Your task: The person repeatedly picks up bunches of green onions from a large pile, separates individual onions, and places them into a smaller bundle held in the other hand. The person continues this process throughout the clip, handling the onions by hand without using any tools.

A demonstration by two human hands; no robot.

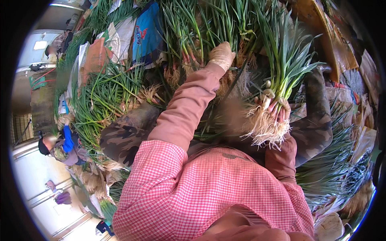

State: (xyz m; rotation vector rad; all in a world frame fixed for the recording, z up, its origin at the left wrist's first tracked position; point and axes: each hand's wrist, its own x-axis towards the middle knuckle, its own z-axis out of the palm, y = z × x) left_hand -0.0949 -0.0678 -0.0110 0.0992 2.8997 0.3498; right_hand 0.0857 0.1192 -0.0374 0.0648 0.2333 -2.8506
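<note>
My right hand (283,110), in a pale glove, is closed around a bunch of green onions (280,72). Their leaves point away from me, and a thick tuft of pale roots (268,132) hangs towards my body. My left hand (222,55), gloved too, reaches forward with bent fingers into a row of green onions (188,51). Its fingertips are hidden on the far side, so whether it grips any stems does not show. More roots (238,82) hang just below that hand.
Loose green onions (105,93) lie heaped at my left, beside a blue printed sack (147,36). Another pile (325,156) lies at my right. A brown board or carton (328,39) stands at the front right. A person (63,147) sits at the far left.
</note>
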